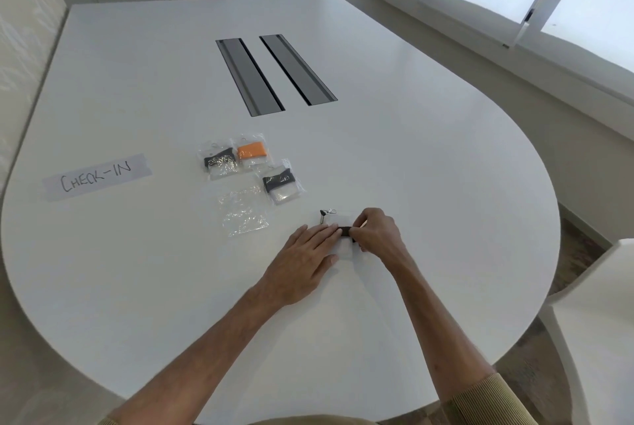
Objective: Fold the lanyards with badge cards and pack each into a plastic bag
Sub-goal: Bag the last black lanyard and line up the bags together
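A black lanyard (346, 231) lies folded across a white badge card (344, 249) on the table, its metal clip (326, 213) sticking out at the far side. My left hand (302, 260) lies flat, fingers pressing on the card and the lanyard's end. My right hand (375, 232) pinches the folded lanyard from the right. An empty clear plastic bag (243, 213) lies just left of my hands. Three filled bags lie beyond: one with a black lanyard (219, 160), one with an orange lanyard (252, 151), one with a dark lanyard (279, 183).
A tape strip reading CHECK-IN (97, 176) is stuck on the white table (429, 150) at the left. Two grey cable slots (274, 73) run down the table's middle. A white chair (597, 318) stands at the right edge, windows behind it.
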`<state>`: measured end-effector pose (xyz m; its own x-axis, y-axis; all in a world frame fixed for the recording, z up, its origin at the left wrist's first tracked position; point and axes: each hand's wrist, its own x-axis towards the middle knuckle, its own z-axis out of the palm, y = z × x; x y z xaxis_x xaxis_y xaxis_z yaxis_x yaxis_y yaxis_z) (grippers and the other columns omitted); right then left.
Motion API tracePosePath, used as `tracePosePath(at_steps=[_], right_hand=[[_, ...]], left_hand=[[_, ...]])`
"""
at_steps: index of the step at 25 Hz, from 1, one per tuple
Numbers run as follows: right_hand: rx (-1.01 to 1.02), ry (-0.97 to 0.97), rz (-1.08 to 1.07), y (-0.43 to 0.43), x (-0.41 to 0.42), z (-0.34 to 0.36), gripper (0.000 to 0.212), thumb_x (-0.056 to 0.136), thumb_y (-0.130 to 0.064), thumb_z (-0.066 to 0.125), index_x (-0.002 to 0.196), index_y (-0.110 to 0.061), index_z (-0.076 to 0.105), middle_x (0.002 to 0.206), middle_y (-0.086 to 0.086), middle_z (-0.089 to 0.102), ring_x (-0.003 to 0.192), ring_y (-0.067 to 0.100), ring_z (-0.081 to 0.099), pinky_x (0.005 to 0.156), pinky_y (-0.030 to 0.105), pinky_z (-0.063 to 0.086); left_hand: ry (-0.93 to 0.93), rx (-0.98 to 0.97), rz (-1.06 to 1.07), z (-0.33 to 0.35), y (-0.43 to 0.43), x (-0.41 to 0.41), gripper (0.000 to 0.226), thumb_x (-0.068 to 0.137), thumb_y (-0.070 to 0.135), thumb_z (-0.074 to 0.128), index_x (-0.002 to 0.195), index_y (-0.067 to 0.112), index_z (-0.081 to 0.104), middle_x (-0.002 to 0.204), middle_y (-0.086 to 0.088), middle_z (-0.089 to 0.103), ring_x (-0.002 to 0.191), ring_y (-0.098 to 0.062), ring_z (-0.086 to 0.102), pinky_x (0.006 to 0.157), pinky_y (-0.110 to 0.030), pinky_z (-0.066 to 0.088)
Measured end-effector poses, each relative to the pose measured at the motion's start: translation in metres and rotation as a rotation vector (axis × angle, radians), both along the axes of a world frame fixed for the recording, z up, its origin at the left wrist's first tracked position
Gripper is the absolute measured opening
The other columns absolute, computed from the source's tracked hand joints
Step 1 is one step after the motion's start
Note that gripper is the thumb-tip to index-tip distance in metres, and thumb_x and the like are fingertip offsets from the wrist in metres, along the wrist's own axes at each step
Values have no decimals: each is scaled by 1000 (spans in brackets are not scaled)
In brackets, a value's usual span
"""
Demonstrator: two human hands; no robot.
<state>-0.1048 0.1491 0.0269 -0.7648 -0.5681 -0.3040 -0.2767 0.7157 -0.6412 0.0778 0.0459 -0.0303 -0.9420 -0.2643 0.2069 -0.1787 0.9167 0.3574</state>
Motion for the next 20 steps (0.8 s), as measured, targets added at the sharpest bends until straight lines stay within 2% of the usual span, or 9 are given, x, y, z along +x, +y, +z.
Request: tracePosePath(at_steps=[4, 7, 10, 12, 15, 17, 20], right_hand=[[88, 53, 64, -2, 2, 10, 15, 90, -13, 66, 102, -6, 71, 99, 15, 77, 94, 37, 76, 84, 43, 62], [143, 208, 77, -11, 6, 21, 19, 91, -8, 59, 104, 2, 68, 103, 19, 75, 91, 39, 69, 77, 43, 58], [11, 343, 98, -28, 19, 28, 15, 97, -13, 59, 106, -8, 69, 111, 8, 70, 94, 34, 69, 81, 44, 59], [-106, 363, 205, -43, 35, 27, 14, 102, -19, 62, 112, -15, 71, 118, 2, 67, 97, 28, 69, 84, 44, 59], [-192, 347, 460, -72, 66, 15, 25, 106, -18, 63, 130, -17, 71, 134, 1, 66, 120, 23, 68, 94, 45, 59], [-156, 339, 646, -89, 88, 4, 42, 107, -12, 60, 148, -15, 63, 151, 3, 62, 138, 25, 60, 105, 48, 56], [-75, 397, 766, -108, 109, -11, 57, 105, -8, 58, 162, -10, 51, 167, 5, 51, 153, 29, 47, 117, 49, 47]], left_hand=[[23, 71, -8, 4, -1, 0, 56, 118, 37, 41, 170, 18, 35, 176, 5, 35, 164, -14, 26, 136, -36, 14], [58, 143, -4, 10, -6, 4, 52, 118, 35, 44, 167, 19, 41, 174, 5, 39, 162, -15, 30, 135, -33, 19], [118, 172, 56, 15, -19, 17, 47, 117, 34, 45, 163, 25, 47, 168, 10, 44, 159, -11, 35, 130, -30, 27], [156, 178, 138, 15, -31, 29, 43, 117, 33, 47, 159, 27, 51, 163, 11, 48, 156, -9, 38, 127, -29, 29], [195, 156, 304, 15, -57, 48, 40, 112, 24, 55, 152, 23, 60, 155, 9, 57, 151, -13, 46, 125, -35, 35], [202, 127, 442, 16, -77, 62, 36, 106, 13, 61, 141, 19, 69, 146, 4, 66, 144, -18, 55, 122, -42, 41], [129, 131, 595, 17, -103, 83, 31, 104, 11, 63, 132, 18, 73, 139, 1, 70, 138, -23, 58, 117, -41, 43]])
